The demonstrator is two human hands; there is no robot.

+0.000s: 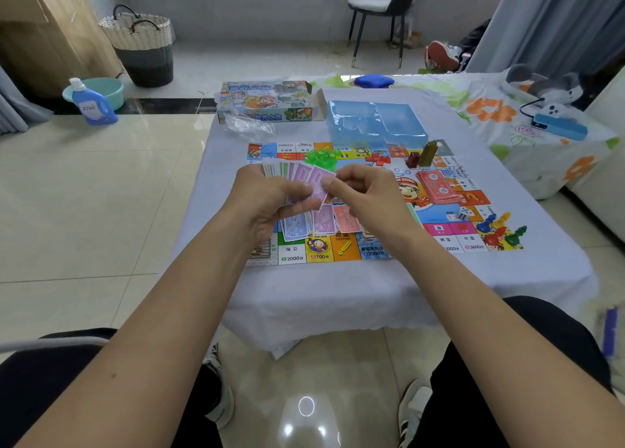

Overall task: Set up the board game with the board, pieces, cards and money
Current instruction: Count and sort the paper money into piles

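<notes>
Head view: left hand (267, 199) grips a fanned stack of play money (297, 173) over the game board (351, 248) at centre. Right hand (363, 192) pinches a purple note (319, 185) at the fan's 3 o'clock edge. More notes (324, 219) lie on the board below the hands. Green houses (321, 158) at 12 o'clock, red card pile (436, 185) at 3, pawns (500, 232) at 4, dice (463, 212) beside them. Blue tray (375, 124) and game box (267, 101) lie beyond the board.
</notes>
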